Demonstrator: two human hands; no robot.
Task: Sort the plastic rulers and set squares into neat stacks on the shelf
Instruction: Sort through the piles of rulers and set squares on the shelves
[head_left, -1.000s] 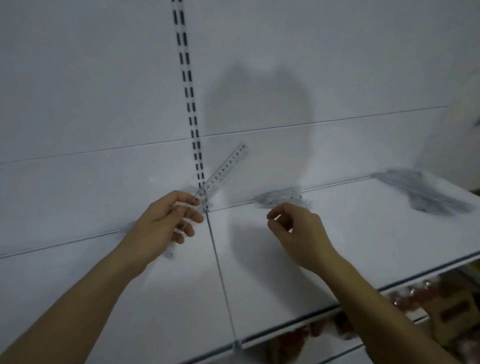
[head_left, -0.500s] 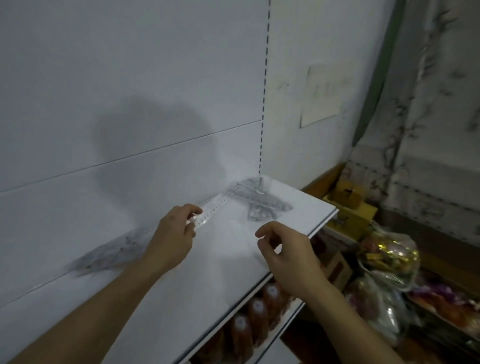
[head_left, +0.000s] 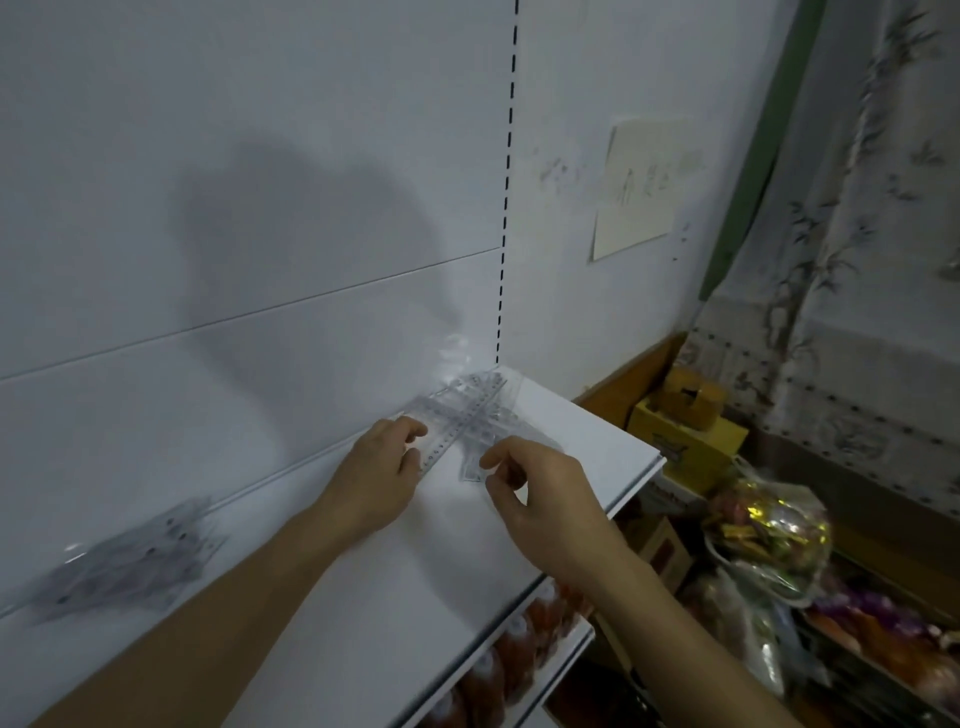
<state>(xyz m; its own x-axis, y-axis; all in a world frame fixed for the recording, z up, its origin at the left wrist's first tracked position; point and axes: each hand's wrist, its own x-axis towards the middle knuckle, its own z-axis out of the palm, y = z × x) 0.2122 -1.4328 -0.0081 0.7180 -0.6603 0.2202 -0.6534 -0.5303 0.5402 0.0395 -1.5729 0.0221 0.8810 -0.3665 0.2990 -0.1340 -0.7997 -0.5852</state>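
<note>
My left hand (head_left: 382, 475) grips one end of a clear plastic ruler (head_left: 451, 433), whose far end lies over a heap of clear rulers and set squares (head_left: 485, 410) in the right back corner of the white shelf (head_left: 363, 587). Just right of it, my right hand (head_left: 540, 499) hovers with thumb and forefinger apart, holding nothing, close above a clear piece at the heap's front. A second, blurred pile of clear rulers (head_left: 124, 566) lies at the left along the shelf's back wall.
The shelf ends at its right edge (head_left: 636, 480). Below it a lower shelf holds orange-red bottles (head_left: 511, 654). To the right stand a yellow cardboard box (head_left: 685, 434) and shiny wrapped goods (head_left: 769, 535). A paper note (head_left: 641, 187) hangs on the wall.
The view swung right, from the shelf joint to the shelf's right end. My left hand carried the ruler from raised in the air down onto the right-hand heap. My right hand followed alongside.
</note>
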